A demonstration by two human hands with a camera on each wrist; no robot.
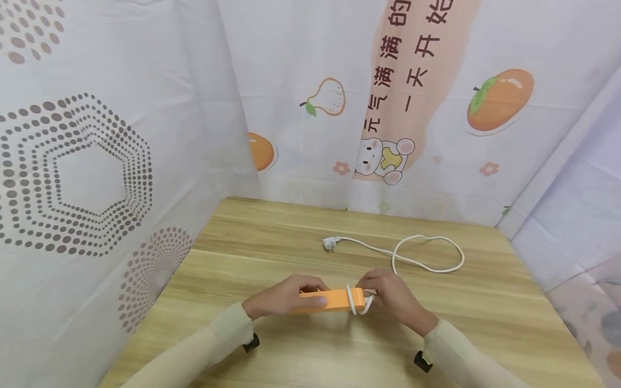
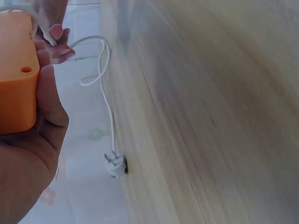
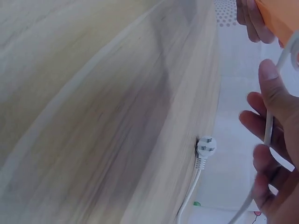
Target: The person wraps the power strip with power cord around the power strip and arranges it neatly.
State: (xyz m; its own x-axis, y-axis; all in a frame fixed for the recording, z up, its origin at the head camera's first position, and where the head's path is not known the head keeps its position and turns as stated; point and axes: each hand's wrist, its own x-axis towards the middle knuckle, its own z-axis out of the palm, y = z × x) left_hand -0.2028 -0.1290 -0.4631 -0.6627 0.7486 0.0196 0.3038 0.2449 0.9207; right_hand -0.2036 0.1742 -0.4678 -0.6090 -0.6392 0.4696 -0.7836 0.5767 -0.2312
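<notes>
An orange power strip [image 1: 335,299] lies in the grip of my left hand [image 1: 289,294], thumb along its near side. Its white cord [image 1: 350,299] loops once around the strip's right end. At that end, my right hand [image 1: 394,296] holds the cord; in the right wrist view the cord [image 3: 269,126] runs between the thumb and the curled fingers. The left wrist view shows the left fingers [image 2: 50,98] wrapped around the strip's body [image 2: 18,102], which has a round hole near its end.
Beyond the hands, the cord's slack [image 1: 461,257] makes a wide loop on the wooden table [image 1: 271,237] and ends in a white plug [image 1: 331,243]. Printed curtains [image 1: 301,178] stand behind the table and at both sides.
</notes>
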